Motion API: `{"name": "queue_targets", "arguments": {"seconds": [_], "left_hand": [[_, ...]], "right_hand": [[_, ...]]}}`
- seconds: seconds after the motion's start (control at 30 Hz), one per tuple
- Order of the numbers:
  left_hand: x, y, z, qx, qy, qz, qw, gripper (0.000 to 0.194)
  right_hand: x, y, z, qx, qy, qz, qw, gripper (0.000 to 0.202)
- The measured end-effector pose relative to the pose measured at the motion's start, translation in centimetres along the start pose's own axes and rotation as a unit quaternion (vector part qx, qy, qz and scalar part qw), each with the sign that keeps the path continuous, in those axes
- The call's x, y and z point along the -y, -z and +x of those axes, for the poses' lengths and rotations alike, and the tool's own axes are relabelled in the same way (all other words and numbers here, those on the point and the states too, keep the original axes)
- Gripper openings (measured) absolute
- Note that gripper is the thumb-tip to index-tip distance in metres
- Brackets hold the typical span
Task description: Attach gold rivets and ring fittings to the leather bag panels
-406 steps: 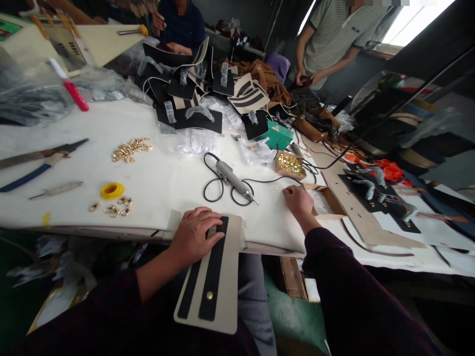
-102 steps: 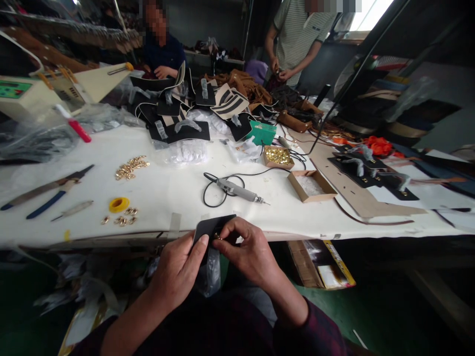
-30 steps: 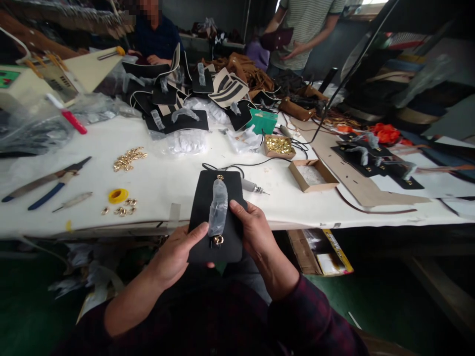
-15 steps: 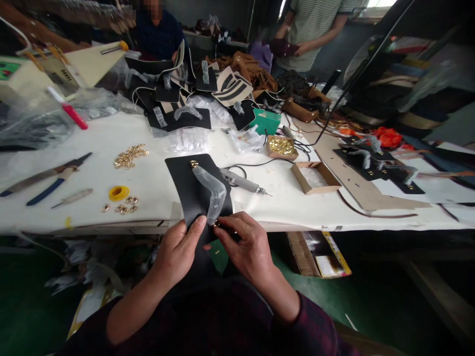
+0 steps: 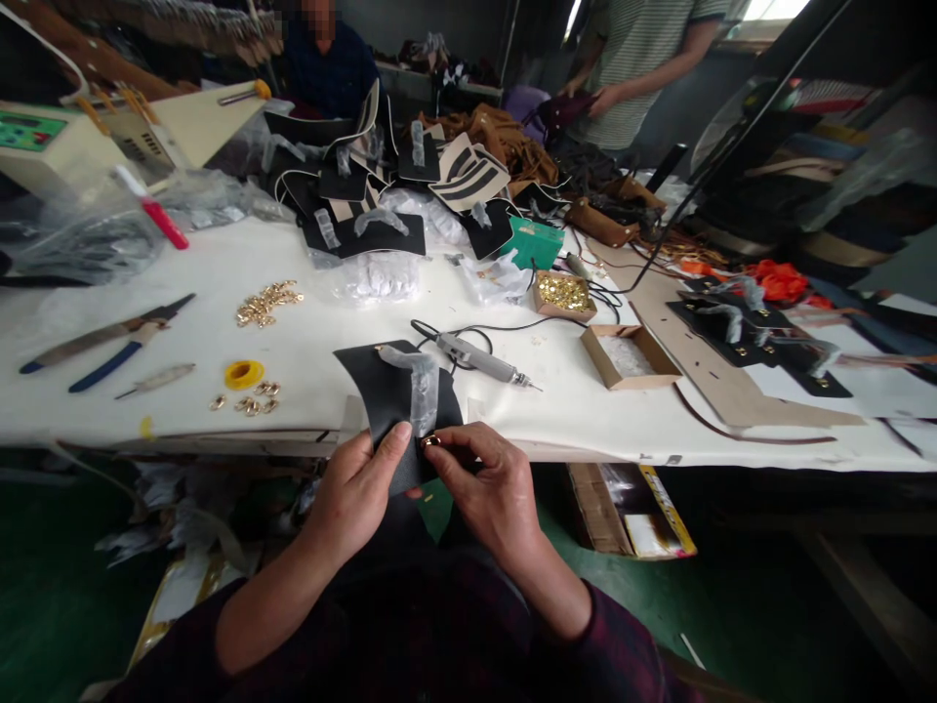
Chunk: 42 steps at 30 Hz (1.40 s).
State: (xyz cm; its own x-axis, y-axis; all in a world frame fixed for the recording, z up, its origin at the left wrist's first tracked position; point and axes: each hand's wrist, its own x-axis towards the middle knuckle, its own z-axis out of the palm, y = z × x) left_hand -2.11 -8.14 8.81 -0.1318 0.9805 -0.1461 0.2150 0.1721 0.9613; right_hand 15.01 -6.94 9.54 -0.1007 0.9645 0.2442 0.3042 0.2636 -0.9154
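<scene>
At the table's front edge, my left hand (image 5: 358, 488) grips a black leather panel (image 5: 387, 391) by its near left side, thumb on top and fingers beneath. A plastic-wrapped handle (image 5: 423, 391) runs across the panel. My right hand (image 5: 490, 478) pinches a small gold ring-like fitting (image 5: 430, 441) at the handle's near end between thumb and forefinger. The far end of the handle sits by another gold fitting, partly hidden. Just beyond the panel lies a grey electric screwdriver (image 5: 483, 359) with a black cord.
Pliers (image 5: 117, 342), a thin awl-like tool (image 5: 155, 381), a yellow tape roll (image 5: 244, 374) and gold fittings (image 5: 269, 304) lie left. Cardboard boxes (image 5: 631, 356) stand right. Black panels (image 5: 395, 232) are piled behind. Two people (image 5: 644, 68) are across the table.
The panel's far end has dropped and bent toward me, so the handle appears foreshortened. My right fingers still pinch at its near end. The whole view has shifted slightly.
</scene>
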Motion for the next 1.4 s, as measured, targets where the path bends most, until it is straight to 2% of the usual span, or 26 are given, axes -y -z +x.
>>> {"name": "queue_targets", "arguments": {"seconds": [0.17, 0.33, 0.47, 0.57, 0.7, 0.77, 1.0, 1.17, 1.4], "left_hand": [[0.2, 0.0, 0.0, -0.010, -0.031, 0.026, 0.999, 0.040], [0.4, 0.0, 0.0, -0.011, -0.023, 0.050, 0.998, 0.041], [0.2, -0.2, -0.1, 0.000, -0.027, 0.053, 0.998, 0.040], [-0.4, -0.4, -0.2, -0.002, -0.024, 0.049, 0.998, 0.040], [-1.0, -0.5, -0.2, -0.002, -0.015, 0.023, 1.000, 0.042], [-1.1, -0.4, 0.0, -0.007, -0.016, 0.025, 1.000, 0.044], [-0.5, -0.3, 1.0, -0.034, -0.064, 0.076, 0.994, 0.042], [-0.2, -0.3, 1.3, -0.006, -0.075, 0.131, 0.988, 0.046], [-0.3, -0.2, 1.2, 0.008, -0.078, 0.167, 0.983, 0.048]], "right_hand": [[-0.1, -0.2, 0.0, 0.008, 0.074, -0.070, 0.995, 0.007], [-0.8, 0.3, 0.4, 0.041, 0.158, -0.169, 0.972, 0.011], [-1.2, 0.8, 0.8, 0.082, 0.196, -0.218, 0.953, 0.015], [-1.0, 0.8, 1.0, 0.086, 0.189, -0.219, 0.953, 0.014], [-0.8, 0.6, 0.9, 0.033, 0.113, -0.128, 0.985, 0.007], [-0.9, 0.6, 0.8, 0.032, 0.100, -0.104, 0.989, 0.008], [-1.1, 0.8, 0.6, 0.039, 0.166, -0.182, 0.968, 0.013], [-1.0, 0.8, 0.5, 0.058, 0.165, -0.200, 0.964, 0.015], [-1.0, 1.7, 1.0, 0.112, 0.259, -0.289, 0.915, 0.021]]}}
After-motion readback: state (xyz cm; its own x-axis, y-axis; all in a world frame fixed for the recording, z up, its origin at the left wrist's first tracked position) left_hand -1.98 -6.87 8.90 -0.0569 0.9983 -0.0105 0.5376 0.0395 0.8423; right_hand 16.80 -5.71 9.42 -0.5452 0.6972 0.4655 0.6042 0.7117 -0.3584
